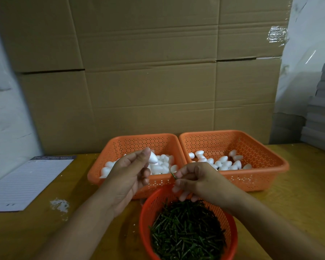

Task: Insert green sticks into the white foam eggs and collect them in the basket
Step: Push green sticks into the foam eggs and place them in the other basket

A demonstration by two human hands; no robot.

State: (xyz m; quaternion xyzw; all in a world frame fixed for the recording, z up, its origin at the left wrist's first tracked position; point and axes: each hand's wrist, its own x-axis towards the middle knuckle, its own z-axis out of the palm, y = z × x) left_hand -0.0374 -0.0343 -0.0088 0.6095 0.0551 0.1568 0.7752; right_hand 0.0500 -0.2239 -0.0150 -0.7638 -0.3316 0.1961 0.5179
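My left hand (129, 175) pinches one white foam egg (153, 158) at its fingertips, above the left orange basket (120, 145), which holds several plain eggs. My right hand (197, 182) pinches a short green stick (174, 175) between thumb and forefinger, a little to the right of and below the held egg, not touching it. Below the right hand stands a round red basket (148, 209) full of green sticks (186, 233). The right orange basket (261, 147) holds several eggs (223, 162).
A lined notepad (26, 182) lies on the wooden table at the left. White foam crumbs (60, 204) sit beside it. Cardboard boxes (148, 72) form a wall behind the baskets. Grey stacked sheets (321, 113) stand at the right edge.
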